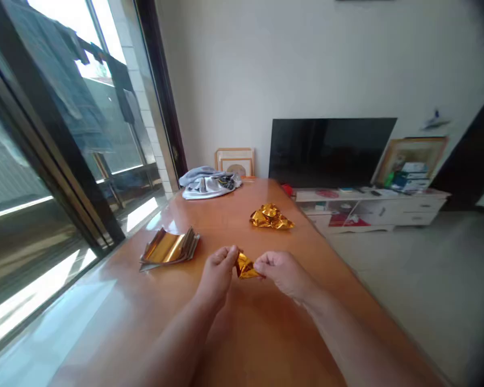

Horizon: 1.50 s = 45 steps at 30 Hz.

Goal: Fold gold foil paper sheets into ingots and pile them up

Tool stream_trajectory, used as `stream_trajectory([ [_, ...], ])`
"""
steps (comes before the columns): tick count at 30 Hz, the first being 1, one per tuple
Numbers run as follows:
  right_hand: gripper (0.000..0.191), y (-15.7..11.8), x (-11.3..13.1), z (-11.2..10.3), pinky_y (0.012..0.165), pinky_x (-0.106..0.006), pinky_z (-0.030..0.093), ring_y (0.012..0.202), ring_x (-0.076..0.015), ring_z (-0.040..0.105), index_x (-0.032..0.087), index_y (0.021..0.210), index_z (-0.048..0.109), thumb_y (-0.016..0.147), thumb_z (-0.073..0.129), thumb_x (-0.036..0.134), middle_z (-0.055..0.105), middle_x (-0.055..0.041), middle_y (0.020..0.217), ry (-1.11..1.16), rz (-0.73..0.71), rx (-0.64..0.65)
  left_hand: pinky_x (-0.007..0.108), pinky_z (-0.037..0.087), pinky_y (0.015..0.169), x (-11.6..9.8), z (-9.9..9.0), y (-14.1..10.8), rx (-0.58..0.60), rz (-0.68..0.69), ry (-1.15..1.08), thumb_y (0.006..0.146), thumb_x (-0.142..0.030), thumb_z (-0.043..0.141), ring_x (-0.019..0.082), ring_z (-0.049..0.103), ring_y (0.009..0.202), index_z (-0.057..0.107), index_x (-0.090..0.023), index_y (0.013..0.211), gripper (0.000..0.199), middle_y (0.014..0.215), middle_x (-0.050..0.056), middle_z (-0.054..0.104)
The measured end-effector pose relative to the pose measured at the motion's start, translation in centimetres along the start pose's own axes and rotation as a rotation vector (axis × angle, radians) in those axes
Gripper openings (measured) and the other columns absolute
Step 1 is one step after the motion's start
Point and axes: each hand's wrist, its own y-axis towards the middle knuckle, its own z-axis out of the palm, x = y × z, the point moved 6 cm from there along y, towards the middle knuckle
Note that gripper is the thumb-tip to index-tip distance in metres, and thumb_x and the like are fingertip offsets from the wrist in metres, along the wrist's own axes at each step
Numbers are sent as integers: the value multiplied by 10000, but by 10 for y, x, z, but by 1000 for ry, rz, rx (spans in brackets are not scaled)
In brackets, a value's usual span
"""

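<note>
Left hand point(218, 269) and right hand point(283, 273), both bare, compact and rounded in outline. Left forearm point(181, 338) and right forearm point(342, 330), likewise bare, narrow at the far end, broadening smoothly toward the near side; surface markings too blurred to tell.

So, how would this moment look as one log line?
left hand: pinching gold foil | right hand: pinching foil's other side | table: sheet stack to left, gold pile beyond hands
</note>
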Motion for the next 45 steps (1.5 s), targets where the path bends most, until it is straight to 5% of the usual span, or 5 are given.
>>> stream_trajectory([
  [11, 161, -2, -6, -7, 572, -228, 354, 598, -109, 476, 168, 724, 644, 816, 607, 295, 605, 22, 669, -134, 22, -31, 310, 469, 832, -25, -12, 0, -151, 311, 500, 895, -411, 610, 219, 652, 920, 707, -185, 992, 265, 971, 70, 720],
  [16, 163, -5, -3, -2, 531, -210, 358, 573, -112, 537, 175, 694, 650, 822, 578, 245, 649, 16, 644, -169, -40, 12, 279, 470, 796, -30, 23, -16, 238, 467, 713, 943, -222, 484, 186, 659, 877, 689, -200, 1121, 272, 959, 68, 706],
  [21, 143, -6, -3, -5, 567, -213, 416, 640, -137, 625, 185, 756, 709, 821, 591, 233, 738, -10, 739, -245, -111, -3, 253, 439, 709, -26, 40, -25, 439, 394, 782, 926, -192, 478, 166, 635, 766, 712, -203, 863, 244, 799, 38, 685],
  [35, 305, -2, 4, -34, 522, -224, 381, 543, -106, 506, 183, 763, 653, 918, 528, 414, 648, 16, 692, -144, -112, -224, 234, 395, 567, -2, 11, -9, 235, -128, 231, 850, -323, 618, 121, 537, 584, 656, -145, 890, 186, 663, 17, 643],
  [45, 242, -6, 9, -4, 604, -244, 461, 651, -129, 574, 181, 878, 647, 910, 568, 407, 683, -13, 812, 61, -168, -128, 219, 429, 673, -1, 14, -14, 243, -276, -213, 780, -339, 785, 89, 572, 678, 704, -143, 943, 268, 844, 41, 684],
])
